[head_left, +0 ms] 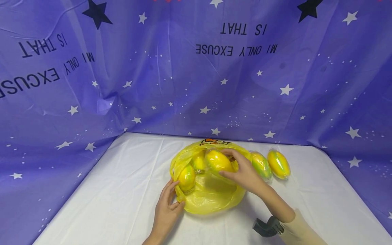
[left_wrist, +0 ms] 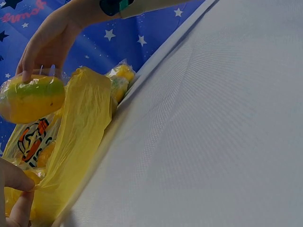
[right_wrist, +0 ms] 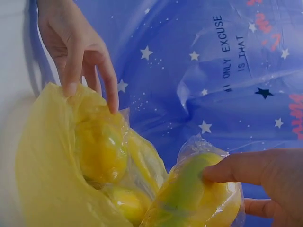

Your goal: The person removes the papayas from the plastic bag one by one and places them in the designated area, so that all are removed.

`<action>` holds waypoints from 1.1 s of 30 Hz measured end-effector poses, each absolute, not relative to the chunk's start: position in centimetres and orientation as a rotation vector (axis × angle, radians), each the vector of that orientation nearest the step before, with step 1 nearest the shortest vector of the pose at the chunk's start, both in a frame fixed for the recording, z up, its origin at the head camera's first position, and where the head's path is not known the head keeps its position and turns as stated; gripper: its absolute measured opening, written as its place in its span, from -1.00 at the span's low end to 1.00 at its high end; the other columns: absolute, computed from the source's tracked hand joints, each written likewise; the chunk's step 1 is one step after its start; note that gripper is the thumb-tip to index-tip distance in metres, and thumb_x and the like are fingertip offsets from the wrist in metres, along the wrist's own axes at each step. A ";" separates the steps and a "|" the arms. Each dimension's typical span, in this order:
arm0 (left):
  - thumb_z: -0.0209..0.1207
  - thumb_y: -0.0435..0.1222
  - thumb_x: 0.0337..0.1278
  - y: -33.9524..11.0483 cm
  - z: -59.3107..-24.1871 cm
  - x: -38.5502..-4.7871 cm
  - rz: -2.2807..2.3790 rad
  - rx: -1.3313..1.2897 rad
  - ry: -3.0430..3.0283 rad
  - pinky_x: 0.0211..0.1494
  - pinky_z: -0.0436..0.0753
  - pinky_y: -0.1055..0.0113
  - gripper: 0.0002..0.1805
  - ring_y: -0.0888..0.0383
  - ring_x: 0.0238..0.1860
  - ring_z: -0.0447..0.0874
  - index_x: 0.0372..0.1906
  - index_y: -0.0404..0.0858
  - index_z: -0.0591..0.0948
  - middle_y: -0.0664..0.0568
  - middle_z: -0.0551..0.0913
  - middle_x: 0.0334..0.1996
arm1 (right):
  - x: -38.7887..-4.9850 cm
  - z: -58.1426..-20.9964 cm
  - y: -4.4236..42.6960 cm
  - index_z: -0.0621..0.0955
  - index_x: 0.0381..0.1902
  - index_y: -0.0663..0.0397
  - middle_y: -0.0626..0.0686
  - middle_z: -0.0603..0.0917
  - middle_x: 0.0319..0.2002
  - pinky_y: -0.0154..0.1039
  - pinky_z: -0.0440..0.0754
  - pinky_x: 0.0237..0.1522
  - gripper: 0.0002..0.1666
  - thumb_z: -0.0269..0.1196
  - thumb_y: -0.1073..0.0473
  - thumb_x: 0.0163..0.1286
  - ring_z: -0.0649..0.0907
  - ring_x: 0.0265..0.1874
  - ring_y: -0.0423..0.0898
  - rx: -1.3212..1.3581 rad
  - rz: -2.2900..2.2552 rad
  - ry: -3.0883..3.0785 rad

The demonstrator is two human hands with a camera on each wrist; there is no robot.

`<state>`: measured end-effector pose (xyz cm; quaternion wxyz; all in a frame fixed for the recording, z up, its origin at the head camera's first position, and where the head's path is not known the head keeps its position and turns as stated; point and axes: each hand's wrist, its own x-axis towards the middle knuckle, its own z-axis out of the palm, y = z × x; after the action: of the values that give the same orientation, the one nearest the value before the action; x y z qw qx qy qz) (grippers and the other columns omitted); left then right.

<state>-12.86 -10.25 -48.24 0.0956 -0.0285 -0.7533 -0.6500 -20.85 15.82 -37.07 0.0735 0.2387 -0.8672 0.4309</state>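
A yellow plastic bag (head_left: 211,202) lies with its mouth spread wide. My left hand (head_left: 166,211) pinches its rim at the near left, as the left wrist view shows with thumb and finger on the yellow film (left_wrist: 87,127). Over the mouth, my right hand (head_left: 245,172) grips a yellow-green mango (head_left: 216,160) in clear wrapping; the right wrist view shows the thumb pressing this mango (right_wrist: 194,189) from one side. Inside the bag sit a wrapped mango (head_left: 186,177) by the left rim and another mango (head_left: 198,162) behind it, partly hidden.
Two more wrapped mangoes, a greener one (head_left: 261,165) and a yellower one (head_left: 279,164), lie just right of the bag on the white tablecloth (head_left: 128,183). A purple star-printed curtain (head_left: 183,85) stands behind and along the sides. My right wrist wears a dark band (head_left: 266,227).
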 end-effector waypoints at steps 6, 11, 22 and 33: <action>0.25 -0.64 -0.04 -10.2 -48.2 -12.8 -1.940 -0.077 -2.232 0.01 0.67 0.33 -0.21 -0.30 0.35 0.18 0.34 -0.12 0.36 -0.12 0.00 0.48 | -20.3 -37.0 16.9 0.46 0.21 0.03 -0.01 0.58 0.08 0.00 0.56 0.06 -0.28 0.49 0.16 0.10 0.54 0.02 -0.04 0.703 1.289 -2.608; 0.25 -0.64 -0.04 -10.2 -48.3 -12.8 -1.939 -0.077 -2.237 0.01 0.67 0.33 -0.21 -0.31 0.35 0.17 0.34 -0.12 0.36 -0.13 0.00 0.48 | -19.3 -36.5 18.0 0.46 0.23 0.06 0.03 0.57 0.07 0.04 0.54 0.09 -0.27 0.48 0.10 0.13 0.54 0.00 -0.01 0.647 1.270 -2.630; 0.26 -0.65 -0.05 -10.2 -48.2 -12.8 -1.906 -0.086 -2.227 -0.01 0.68 0.33 -0.21 -0.30 0.35 0.20 0.33 -0.10 0.37 -0.15 0.03 0.48 | -18.1 -35.6 19.9 0.43 0.25 0.00 0.00 0.52 0.13 0.04 0.49 0.13 -0.27 0.46 0.09 0.15 0.50 0.03 -0.01 0.601 1.347 -2.625; 0.26 -0.65 -0.06 -10.2 -48.4 -12.9 -1.872 -0.110 -2.242 -0.03 0.69 0.33 -0.21 -0.35 0.32 0.22 0.33 -0.12 0.37 -0.20 0.04 0.47 | -16.6 -34.8 21.0 0.43 0.26 -0.03 -0.05 0.51 0.16 0.09 0.50 0.11 -0.29 0.44 0.04 0.19 0.48 0.02 -0.07 0.558 1.296 -2.626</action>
<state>-12.91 -10.19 -48.45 0.1092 -0.0373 -0.7626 -0.6365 -16.65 21.05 -34.81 0.0802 0.1865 -0.8780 0.4334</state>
